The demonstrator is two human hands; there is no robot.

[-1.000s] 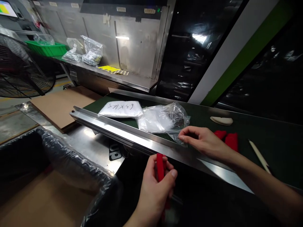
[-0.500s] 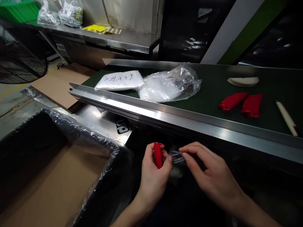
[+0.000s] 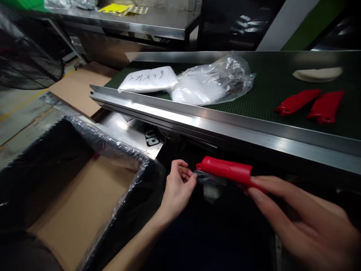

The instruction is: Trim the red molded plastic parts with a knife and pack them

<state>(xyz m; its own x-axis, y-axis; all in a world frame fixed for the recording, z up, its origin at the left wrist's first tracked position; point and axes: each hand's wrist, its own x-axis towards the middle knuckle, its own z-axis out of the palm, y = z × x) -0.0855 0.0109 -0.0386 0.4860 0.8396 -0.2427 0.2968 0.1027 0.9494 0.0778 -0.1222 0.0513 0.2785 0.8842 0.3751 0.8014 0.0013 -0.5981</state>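
Note:
My right hand [image 3: 299,218] pinches one end of a red molded plastic piece [image 3: 225,168] between thumb and fingers. The piece is long and rounded, with a small holed tab at its left end. That tab points at my left hand [image 3: 179,186], whose thumb and curled fingers are closed on the edge of a small clear plastic bag [image 3: 207,177]. The bag hangs just below the red piece; I cannot tell whether the piece's tip is inside it. Two similar red pieces [image 3: 299,101] lie on the green conveyor belt [image 3: 265,101].
A metal rail [image 3: 225,128] edges the belt. White packs [image 3: 149,79] and a clear bag [image 3: 214,82] rest there, beside a pale curved piece [image 3: 317,74]. At lower left stands a box lined with black plastic [image 3: 126,169]. A fan [image 3: 28,56] is at far left.
The red piece has passed from my left hand to my right, which has moved right and nearer. My left hand keeps the clear bag. The view has shifted, so the belt appears higher.

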